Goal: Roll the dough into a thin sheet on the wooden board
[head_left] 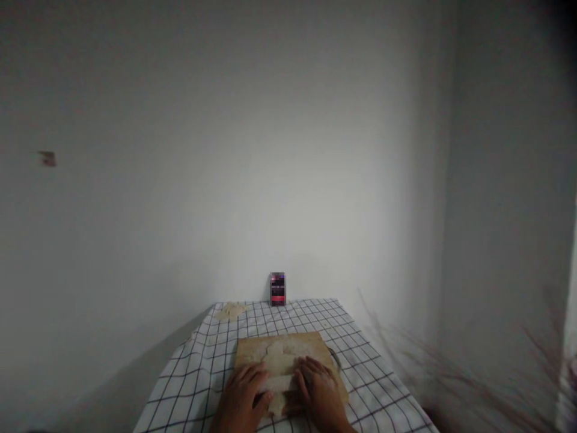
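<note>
A pale, floury rolling pin lies crosswise on a wooden board. My left hand is curled over its left end, thumb toward the middle. Over the right end rests my right hand, fingers bent around it. Flattened dough shows beyond the pin, and a strip of it sticks out on the near side between my hands. The ends of the pin are hidden under my fingers.
The board stands on a table with a white checked cloth. Thin pieces of dough lie at the far left corner. A phone with a lit screen leans on the wall. Blurred thin reddish stalks spread at the right.
</note>
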`<state>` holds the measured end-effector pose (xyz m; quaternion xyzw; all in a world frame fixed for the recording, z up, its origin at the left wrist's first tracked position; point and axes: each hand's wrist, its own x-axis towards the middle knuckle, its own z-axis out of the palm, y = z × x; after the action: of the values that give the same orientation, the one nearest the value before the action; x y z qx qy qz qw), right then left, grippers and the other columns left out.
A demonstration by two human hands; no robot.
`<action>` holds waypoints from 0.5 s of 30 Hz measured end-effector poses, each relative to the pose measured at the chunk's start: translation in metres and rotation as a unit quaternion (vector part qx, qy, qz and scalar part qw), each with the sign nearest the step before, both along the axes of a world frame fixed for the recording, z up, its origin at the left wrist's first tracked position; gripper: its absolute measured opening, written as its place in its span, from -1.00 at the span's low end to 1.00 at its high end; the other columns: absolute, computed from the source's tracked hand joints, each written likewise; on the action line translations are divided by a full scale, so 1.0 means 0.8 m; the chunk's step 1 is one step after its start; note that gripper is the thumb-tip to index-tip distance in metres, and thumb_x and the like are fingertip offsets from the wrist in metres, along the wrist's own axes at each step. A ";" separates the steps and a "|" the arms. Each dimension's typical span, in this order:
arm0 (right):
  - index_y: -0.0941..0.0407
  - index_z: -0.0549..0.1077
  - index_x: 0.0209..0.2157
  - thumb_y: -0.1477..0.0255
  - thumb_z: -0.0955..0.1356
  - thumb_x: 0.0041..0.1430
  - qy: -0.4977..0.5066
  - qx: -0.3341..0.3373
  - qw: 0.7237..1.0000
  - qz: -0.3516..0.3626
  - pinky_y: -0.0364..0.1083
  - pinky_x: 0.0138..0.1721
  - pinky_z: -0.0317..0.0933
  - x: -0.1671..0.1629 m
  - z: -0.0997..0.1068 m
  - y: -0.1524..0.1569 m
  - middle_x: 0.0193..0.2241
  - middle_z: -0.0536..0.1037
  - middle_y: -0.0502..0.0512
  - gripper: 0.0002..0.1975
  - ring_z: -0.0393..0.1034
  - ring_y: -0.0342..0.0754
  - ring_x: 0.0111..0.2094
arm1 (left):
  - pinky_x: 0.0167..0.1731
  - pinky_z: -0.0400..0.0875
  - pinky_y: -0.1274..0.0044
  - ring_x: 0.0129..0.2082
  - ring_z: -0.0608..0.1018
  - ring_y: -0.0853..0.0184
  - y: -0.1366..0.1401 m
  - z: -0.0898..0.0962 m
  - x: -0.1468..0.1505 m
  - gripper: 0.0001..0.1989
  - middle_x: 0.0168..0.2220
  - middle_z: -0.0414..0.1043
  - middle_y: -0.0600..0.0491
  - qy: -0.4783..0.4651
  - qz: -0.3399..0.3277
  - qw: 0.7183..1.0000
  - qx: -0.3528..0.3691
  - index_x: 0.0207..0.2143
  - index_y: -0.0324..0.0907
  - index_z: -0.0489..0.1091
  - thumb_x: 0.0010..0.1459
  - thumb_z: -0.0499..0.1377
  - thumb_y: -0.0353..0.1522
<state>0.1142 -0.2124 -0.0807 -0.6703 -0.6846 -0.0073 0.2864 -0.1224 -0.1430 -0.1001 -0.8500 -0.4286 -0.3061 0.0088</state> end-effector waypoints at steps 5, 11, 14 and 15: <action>-0.03 0.66 0.14 0.37 0.19 0.55 -0.036 -0.016 0.998 -0.052 0.19 0.47 0.07 -0.005 0.015 0.024 0.29 0.59 0.16 -0.56 0.36 0.15 0.40 | 0.42 0.40 0.05 0.36 0.54 0.05 0.010 -0.002 0.020 -0.61 0.31 0.58 0.07 0.047 0.053 0.993 0.095 0.20 0.14 0.60 0.47 0.08 -0.22; 0.07 0.65 0.03 0.43 0.21 0.55 -0.103 -0.043 0.994 -0.011 0.10 0.27 0.28 0.013 0.042 0.072 0.14 0.67 0.29 -0.64 0.53 0.17 0.22 | 0.37 0.39 0.03 0.29 0.58 0.05 0.041 0.048 0.056 -0.55 0.24 0.62 -0.05 0.120 0.032 0.992 0.034 0.17 0.05 0.58 0.54 -0.08 -0.31; 0.11 0.59 0.11 0.52 0.21 0.53 -0.157 -0.054 0.986 0.018 0.04 0.19 0.33 0.020 0.051 0.090 0.11 0.67 0.31 -0.64 0.53 0.17 0.20 | 0.32 0.42 0.05 0.28 0.56 0.02 0.057 0.071 0.071 -0.48 0.24 0.60 -0.12 0.145 0.020 0.989 -0.014 0.16 -0.01 0.57 0.58 -0.18 -0.27; 0.11 0.58 0.12 0.52 0.20 0.53 -0.170 -0.053 0.984 0.018 0.04 0.16 0.34 0.022 0.053 0.096 0.08 0.67 0.31 -0.64 0.55 0.17 0.17 | 0.26 0.46 0.08 0.24 0.59 0.02 0.063 0.076 0.077 -0.48 0.21 0.62 -0.15 0.153 0.021 0.987 -0.034 0.14 -0.01 0.57 0.57 -0.18 -0.27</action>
<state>0.1317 -0.1353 -0.0385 -0.6612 -0.7346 -0.0795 0.1296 -0.0611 -0.0922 -0.0389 -0.8777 -0.4497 -0.1571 0.0515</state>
